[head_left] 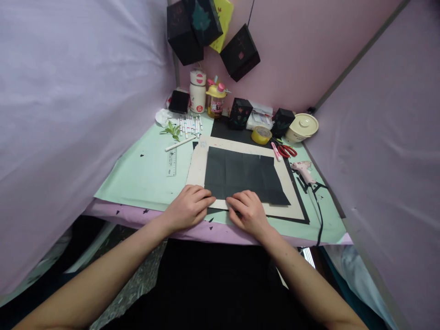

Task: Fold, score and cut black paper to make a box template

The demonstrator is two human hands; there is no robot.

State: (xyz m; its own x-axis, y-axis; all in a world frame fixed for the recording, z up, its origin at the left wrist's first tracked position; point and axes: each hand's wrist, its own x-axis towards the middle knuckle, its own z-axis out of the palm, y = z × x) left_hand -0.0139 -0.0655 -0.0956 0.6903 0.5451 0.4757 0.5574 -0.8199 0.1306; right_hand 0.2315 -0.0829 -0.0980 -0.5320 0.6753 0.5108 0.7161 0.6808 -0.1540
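Observation:
A black paper sheet with fold creases lies on a white board, its right side cut at a slant. At the sheet's near left corner is my left hand, fingers curled together on the edge. My right hand has its bent fingers on the same near edge, a short gap away. Both hands seem to pinch the paper's edge, though the fingertips partly hide the contact. Under the white board, a black sheet shows along the right and near sides.
Left of the board lie a clear ruler, a white pen and several markers. To the right are a pink cutter, red-handled scissors and a corded glue gun. Yellow tape and black boxes stand behind.

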